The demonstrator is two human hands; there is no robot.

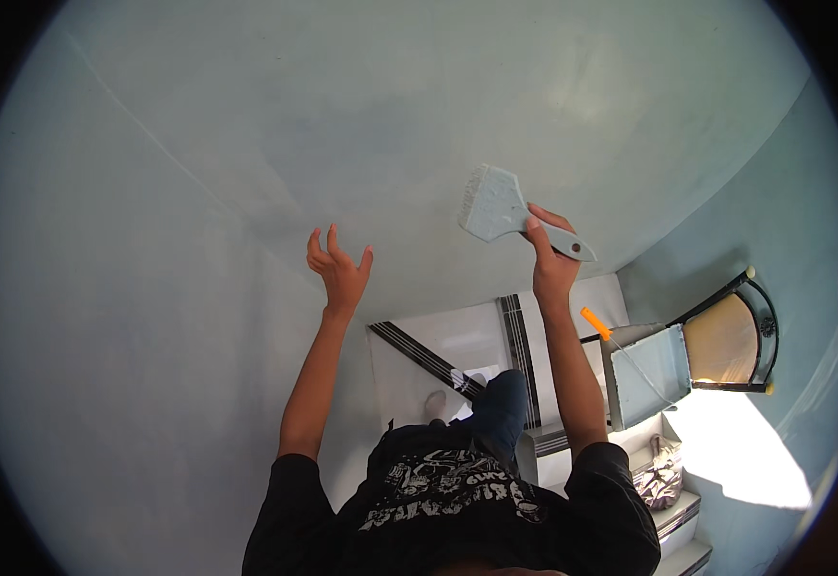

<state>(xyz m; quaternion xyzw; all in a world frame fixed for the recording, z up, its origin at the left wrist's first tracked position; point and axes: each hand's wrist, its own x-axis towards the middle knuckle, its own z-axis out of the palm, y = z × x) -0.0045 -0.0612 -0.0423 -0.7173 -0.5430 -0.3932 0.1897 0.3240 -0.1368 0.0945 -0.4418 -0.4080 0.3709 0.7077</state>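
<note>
Blue-grey coating covers much of the wall, with uneven patches; how much remains uncoated cannot be told. Right of centre, the person's right hand grips a wide flat paintbrush, its bristles facing left, its long axis sloping down rightward to the handle end. The left hand, centre-left, is empty, fingers loosely spread.

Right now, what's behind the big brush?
The brush in the right hand has the pale blue-grey wall behind it, visible past its edges. The patch directly behind the brush is covered, so I can't see any marks there.
</note>
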